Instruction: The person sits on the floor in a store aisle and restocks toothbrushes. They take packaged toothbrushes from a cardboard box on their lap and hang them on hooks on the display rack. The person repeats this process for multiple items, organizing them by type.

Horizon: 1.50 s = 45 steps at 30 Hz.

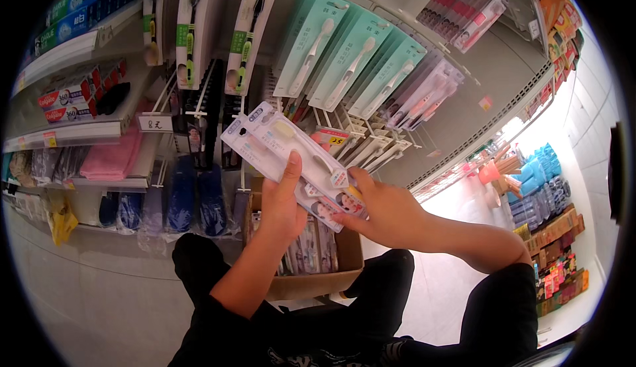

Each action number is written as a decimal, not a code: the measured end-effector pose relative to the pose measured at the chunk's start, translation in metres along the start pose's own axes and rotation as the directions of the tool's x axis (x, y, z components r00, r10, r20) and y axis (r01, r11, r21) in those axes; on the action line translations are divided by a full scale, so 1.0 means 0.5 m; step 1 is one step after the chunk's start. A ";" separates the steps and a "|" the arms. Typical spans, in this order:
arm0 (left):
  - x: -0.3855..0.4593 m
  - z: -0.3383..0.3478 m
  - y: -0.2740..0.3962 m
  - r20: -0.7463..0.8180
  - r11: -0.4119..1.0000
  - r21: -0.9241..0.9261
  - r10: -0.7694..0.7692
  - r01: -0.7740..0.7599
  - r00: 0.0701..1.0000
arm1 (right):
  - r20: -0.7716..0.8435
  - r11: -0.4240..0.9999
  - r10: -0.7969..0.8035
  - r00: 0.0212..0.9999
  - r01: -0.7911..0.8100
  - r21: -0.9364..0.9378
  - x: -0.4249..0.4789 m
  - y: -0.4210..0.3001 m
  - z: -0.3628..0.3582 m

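Observation:
Two overlapping blister packs of toothbrushes (298, 153) are held in front of the hanging display. My left hand (285, 198) grips them along their left edge, thumb on the front. The lower right end of the packs is held by my right hand (382, 208), its fingers and thumb on their edge. Below them, between my legs, stands a cardboard box (323, 285) with more packed toothbrushes (310, 248) in it. Behind the packs, teal toothbrush cards (343, 69) hang on pegs, with white-and-green toothbrush packs (246, 34) to their left.
Boxed toothpaste (67, 101) and a folded pink cloth (112, 153) lie on shelves at left. Blue slippers in plastic (181, 198) hang low. A price tag (155, 122) and metal pegs (372, 138) stick out from the rack. Blue goods (536, 173) stand across the aisle.

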<state>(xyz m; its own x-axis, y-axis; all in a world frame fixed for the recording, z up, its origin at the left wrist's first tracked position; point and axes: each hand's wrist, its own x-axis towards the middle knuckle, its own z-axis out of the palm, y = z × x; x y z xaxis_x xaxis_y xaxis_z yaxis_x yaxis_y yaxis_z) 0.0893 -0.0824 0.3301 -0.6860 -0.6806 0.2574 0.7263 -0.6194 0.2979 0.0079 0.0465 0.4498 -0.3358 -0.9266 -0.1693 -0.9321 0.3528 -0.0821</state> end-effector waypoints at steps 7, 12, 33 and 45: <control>0.015 -0.012 -0.006 -0.214 0.992 0.015 -0.120 0.126 0.969 | -0.348 0.997 0.060 0.936 -0.040 0.066 -0.017 0.020 -0.062; 0.019 -0.049 -0.010 -0.237 0.987 -0.123 -0.128 0.101 0.963 | -0.830 0.963 0.020 0.557 0.213 0.167 0.035 0.064 -0.211; 0.018 -0.069 -0.036 -0.205 0.989 -0.043 -0.145 0.139 0.968 | -0.932 0.995 0.067 0.356 -0.088 0.038 0.115 0.123 -0.426; 0.025 -0.067 -0.042 -0.196 0.989 -0.019 -0.148 0.147 0.969 | -0.862 0.983 0.181 0.474 -0.085 0.160 0.118 0.107 -0.425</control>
<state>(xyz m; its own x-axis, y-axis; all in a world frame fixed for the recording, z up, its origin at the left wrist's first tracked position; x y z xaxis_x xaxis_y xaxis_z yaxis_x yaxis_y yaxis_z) 0.0670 -0.0907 0.2963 -0.7640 -0.6447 0.0252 0.6181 -0.7201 0.3152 -0.0908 -0.0170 0.6439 -0.4450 -0.4874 0.7513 -0.8664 0.4464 -0.2236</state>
